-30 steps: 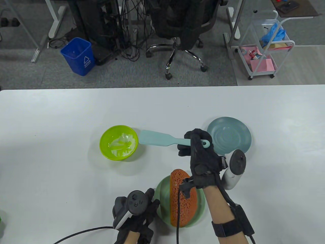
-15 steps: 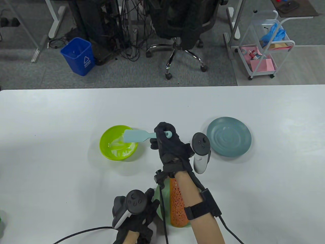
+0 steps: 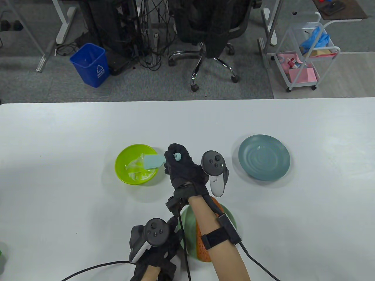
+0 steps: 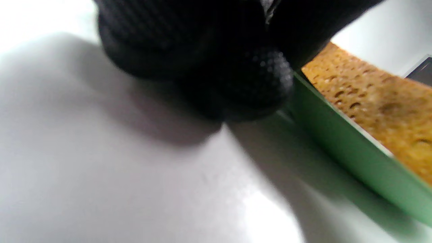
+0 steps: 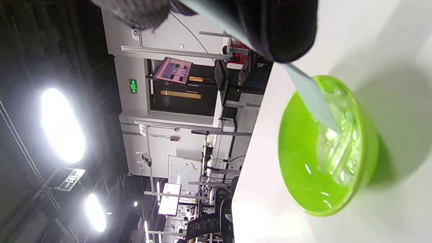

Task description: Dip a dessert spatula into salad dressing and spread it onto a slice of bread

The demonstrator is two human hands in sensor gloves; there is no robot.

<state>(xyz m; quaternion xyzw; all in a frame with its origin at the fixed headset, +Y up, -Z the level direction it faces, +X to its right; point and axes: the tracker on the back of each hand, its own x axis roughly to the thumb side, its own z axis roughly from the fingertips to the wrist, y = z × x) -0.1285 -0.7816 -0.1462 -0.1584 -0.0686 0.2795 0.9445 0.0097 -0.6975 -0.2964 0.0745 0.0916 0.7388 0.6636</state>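
My right hand (image 3: 178,166) grips the handle of the light-blue dessert spatula (image 3: 153,161). Its blade tilts down into the lime-green bowl (image 3: 120,169) and its tip touches the white salad dressing (image 3: 137,171). The right wrist view shows the blade (image 5: 312,98) reaching the dressing (image 5: 337,148) inside the bowl (image 5: 297,175). The orange-brown bread slice (image 3: 202,246) lies on a green plate (image 3: 230,218), partly hidden by my right forearm. My left hand (image 3: 158,251) rests on the table against the plate's left rim; its gloved fingers (image 4: 236,74) lie beside the rim (image 4: 341,141) and the bread (image 4: 378,101).
An empty blue-grey plate (image 3: 263,156) sits to the right of my right hand. Glove cables run off the table's near edge. Beyond the far edge stand an office chair (image 3: 205,35), a blue bin (image 3: 90,64) and a cart (image 3: 304,58).
My right hand has carried the spatula leftward from beside the blue-grey plate to the green bowl and tilted the blade down into the dressing. The left hand has stayed put.
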